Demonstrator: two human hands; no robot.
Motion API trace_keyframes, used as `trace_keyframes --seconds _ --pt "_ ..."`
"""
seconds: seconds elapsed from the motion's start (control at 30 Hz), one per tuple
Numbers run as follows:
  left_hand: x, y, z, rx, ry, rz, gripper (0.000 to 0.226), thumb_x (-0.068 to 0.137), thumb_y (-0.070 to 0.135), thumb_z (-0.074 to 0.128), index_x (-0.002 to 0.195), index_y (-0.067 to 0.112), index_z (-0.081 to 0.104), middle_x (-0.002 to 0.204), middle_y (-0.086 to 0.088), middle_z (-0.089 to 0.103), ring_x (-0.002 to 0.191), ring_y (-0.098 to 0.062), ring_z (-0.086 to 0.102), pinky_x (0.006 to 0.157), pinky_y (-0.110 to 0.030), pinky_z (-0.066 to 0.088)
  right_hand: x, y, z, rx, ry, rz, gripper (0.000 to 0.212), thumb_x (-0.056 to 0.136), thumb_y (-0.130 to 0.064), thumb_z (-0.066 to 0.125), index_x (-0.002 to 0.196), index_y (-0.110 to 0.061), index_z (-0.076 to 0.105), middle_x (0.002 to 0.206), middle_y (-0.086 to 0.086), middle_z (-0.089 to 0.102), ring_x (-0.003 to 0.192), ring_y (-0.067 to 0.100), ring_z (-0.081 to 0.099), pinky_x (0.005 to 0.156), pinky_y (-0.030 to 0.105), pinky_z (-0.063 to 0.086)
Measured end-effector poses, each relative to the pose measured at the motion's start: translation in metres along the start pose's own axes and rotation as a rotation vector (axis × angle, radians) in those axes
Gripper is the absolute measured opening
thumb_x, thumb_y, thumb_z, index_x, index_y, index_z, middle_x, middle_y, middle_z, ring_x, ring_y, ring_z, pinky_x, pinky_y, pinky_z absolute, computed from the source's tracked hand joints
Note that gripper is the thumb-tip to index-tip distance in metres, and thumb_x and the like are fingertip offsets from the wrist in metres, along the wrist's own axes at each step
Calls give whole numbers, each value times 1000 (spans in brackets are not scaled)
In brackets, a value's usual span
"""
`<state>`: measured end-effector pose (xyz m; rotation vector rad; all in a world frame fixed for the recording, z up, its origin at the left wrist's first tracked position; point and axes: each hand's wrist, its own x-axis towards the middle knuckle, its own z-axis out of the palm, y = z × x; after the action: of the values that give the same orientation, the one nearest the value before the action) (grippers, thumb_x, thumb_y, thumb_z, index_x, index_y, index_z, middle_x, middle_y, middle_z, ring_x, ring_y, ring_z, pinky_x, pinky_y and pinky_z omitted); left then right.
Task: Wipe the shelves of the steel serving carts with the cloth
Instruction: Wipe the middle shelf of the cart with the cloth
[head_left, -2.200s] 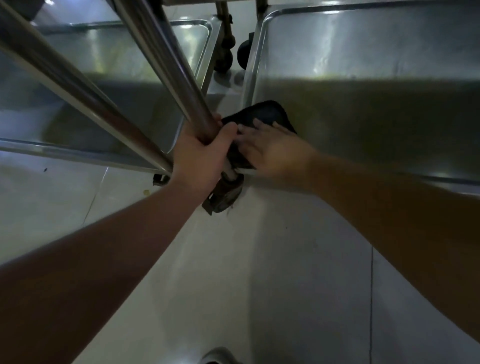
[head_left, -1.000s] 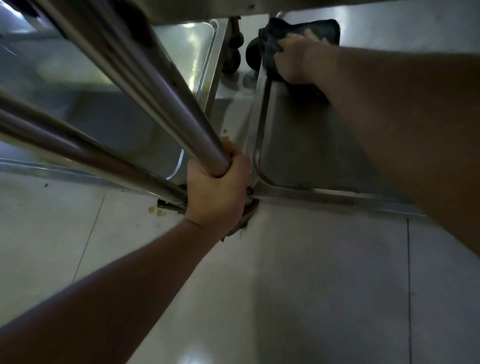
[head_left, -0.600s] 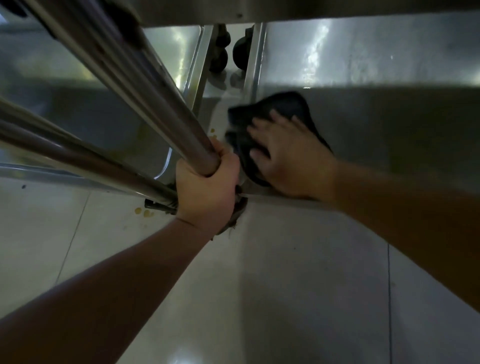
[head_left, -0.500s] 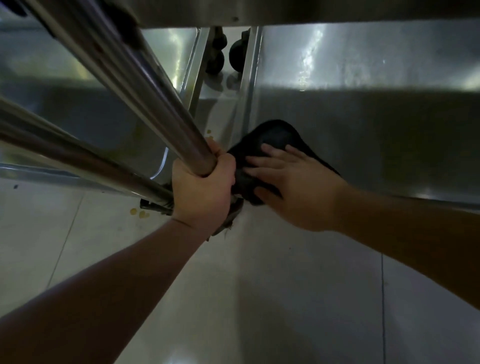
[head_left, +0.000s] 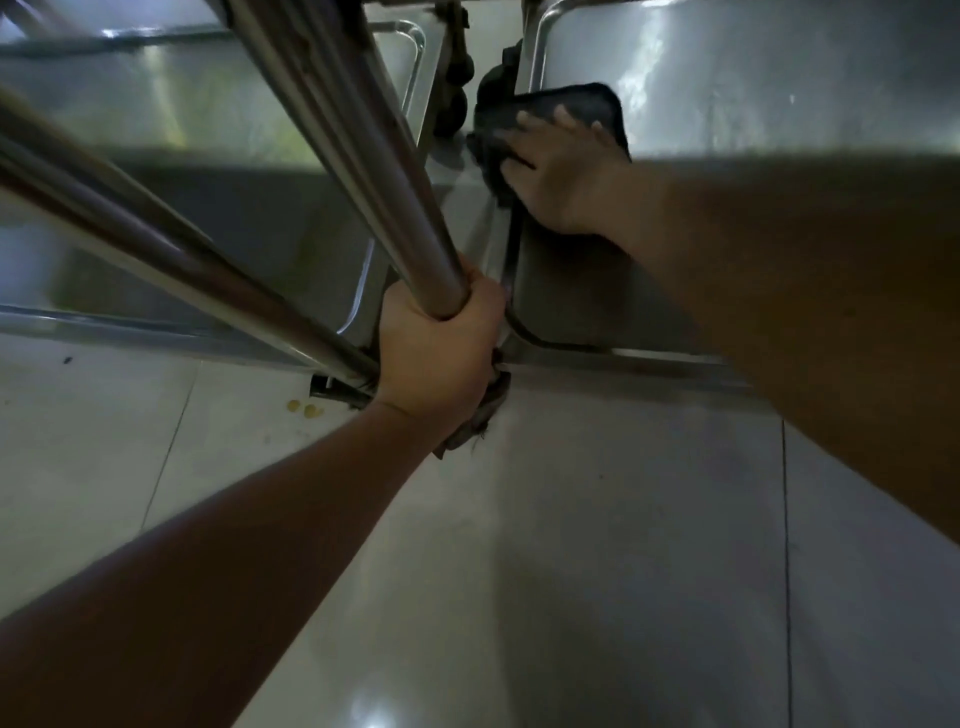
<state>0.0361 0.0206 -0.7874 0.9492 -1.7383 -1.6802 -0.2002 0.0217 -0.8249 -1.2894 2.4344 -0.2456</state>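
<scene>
Both hands work: my left hand (head_left: 436, 348) grips the round steel cart post (head_left: 363, 171); at one o'clock, my right hand (head_left: 563, 176) presses flat-fingered on the dark crumpled cloth (head_left: 571, 111) over the steel cart shelf (head_left: 753, 104)

1. A commercial food-service back room, seemingly: two steel serving carts (head_left: 727, 78) stand side by side, with tray-like lower shelves and tubular posts (head_left: 374, 171).
2. The floor (head_left: 571, 545) is pale glossy tile, dimly lit, with small yellow crumbs (head_left: 306, 409).

The cloth (head_left: 571, 111) is dark, almost black, on the shiny silver-grey shelf (head_left: 779, 93), the cart post (head_left: 363, 156) beside that shelf is shiny silver too, and the floor (head_left: 571, 545) below the shelf is pale grey-white with small yellow spots (head_left: 306, 409).
</scene>
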Motion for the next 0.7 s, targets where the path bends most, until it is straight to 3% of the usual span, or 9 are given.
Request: trace_keyframes --seconds 0.13,0.23,0.33,0.53,0.63,0.7 --pt "0 1 0 81 5 35 20 89 2 64 73 9 55 58 -3 51 48 -12 51 47 -22 47 -68 -3 17 -47 -21 -250 57 106 -53 29 161 -42 22 171 -14 15 159 19 7 125 51 5" --pt "2 2 3 65 28 7 25 87 -1 64 67 11 56 56 -5 55 49 -17 53 48 -26 46 -125 -3 33 -66 -22 -358 57 104 -54 29 160 -43 25 169 -18 19 158 11 8 127 45 4" --pt "4 3 3 50 7 -14 25 83 -3 63 66 13 56 57 -5 57 55 -21 54 57 -32 45 -154 7 37 -72 -53 -370 56 104 -56 24 158 -43 31 167 -19 24 158 9 6 128 41 2" --pt "1 8 5 143 71 3 9 86 3 66 79 1 61 61 -1 60 60 -13 61 60 -23 51 -193 52 27 -129 -13 -372 62 102 -61 22 156 -38 39 164 -19 32 157 9 12 128 39 7" --pt "-4 10 6 224 144 -86 8 81 19 72 79 16 65 60 10 56 54 -2 56 52 -16 47 -211 81 21 -149 -30 -352 65 99 -65 19 156 -39 36 165 -18 31 157 9 12 128 39 9" --pt "-8 9 5 298 175 -213 15 73 36 74 74 25 65 62 14 62 55 0 60 52 -19 49 -223 101 18 -172 -36 -343 64 100 -66 18 157 -40 33 165 -19 28 157 8 9 127 37 7"
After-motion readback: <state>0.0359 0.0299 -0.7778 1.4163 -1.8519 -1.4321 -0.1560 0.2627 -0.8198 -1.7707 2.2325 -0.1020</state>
